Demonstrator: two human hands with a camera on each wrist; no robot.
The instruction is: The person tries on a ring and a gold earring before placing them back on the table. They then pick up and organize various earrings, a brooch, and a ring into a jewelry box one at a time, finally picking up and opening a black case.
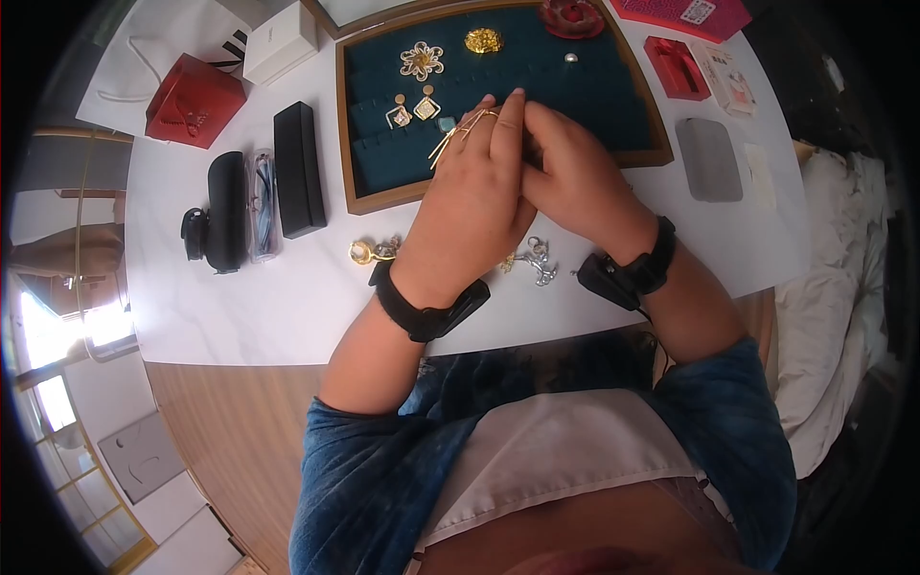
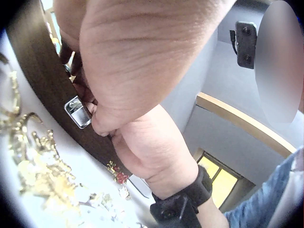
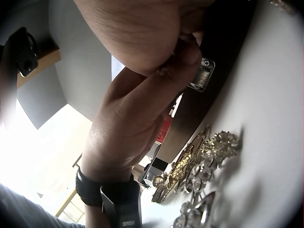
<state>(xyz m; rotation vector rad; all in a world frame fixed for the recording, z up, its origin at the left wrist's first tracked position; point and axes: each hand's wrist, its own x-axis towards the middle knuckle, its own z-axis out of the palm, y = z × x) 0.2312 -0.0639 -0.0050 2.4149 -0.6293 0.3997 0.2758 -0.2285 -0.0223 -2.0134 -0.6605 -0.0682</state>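
Note:
My left hand and right hand meet over the front of a wood-rimmed, green-lined tray. Thin gold jewelry lies across the left hand's extended fingers. The right hand's fingertips are mostly hidden beside and beneath the left. In the left wrist view the left palm touches the right hand, near a metal clasp on the tray's front. A flower-shaped piece, a gold piece, diamond-shaped earrings and a small teal square lie in the tray.
Gold jewelry and silver jewelry lie before the tray. To the left are black cases, a red box and a white box. A grey pad and red box lie right.

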